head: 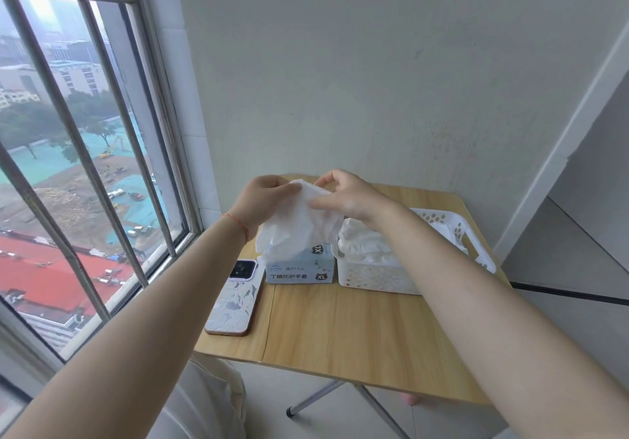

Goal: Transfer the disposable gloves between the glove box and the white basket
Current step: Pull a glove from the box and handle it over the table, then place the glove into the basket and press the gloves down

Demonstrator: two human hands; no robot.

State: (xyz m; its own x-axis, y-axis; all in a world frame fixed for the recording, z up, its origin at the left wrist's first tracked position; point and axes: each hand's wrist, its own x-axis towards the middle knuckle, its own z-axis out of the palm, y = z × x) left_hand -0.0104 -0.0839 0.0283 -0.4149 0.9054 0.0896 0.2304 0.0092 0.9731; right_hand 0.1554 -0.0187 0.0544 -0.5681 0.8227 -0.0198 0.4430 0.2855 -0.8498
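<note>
Both hands are up over the glove box (299, 267), and between them hangs a white glove (299, 224), its lower end draping right down onto the box's top. The left hand (263, 200) has its fingers curled round the glove's upper left edge; the right hand (347, 193) pinches the upper right part, thumb low, fingers arched over. Held at two corners like that, the glove spreads flat, which looks like a way to free it or feed it cleanly through the box's opening — which direction it's travelling, I can't tell. The box sits at the table's (340, 336) far side, and the basket (377, 278) stands just beside it on the right, the two near touching, so the trip between them is short. The basket is heaped with more white gloves (364, 244). On the box's front there's Chinese print reading 丁腈防护手套, an "XL" badge at the lower right corner, another XL on top, and a small logo too fine to read. A phone (235, 299) lies face down left of the box, out of the working path.
</note>
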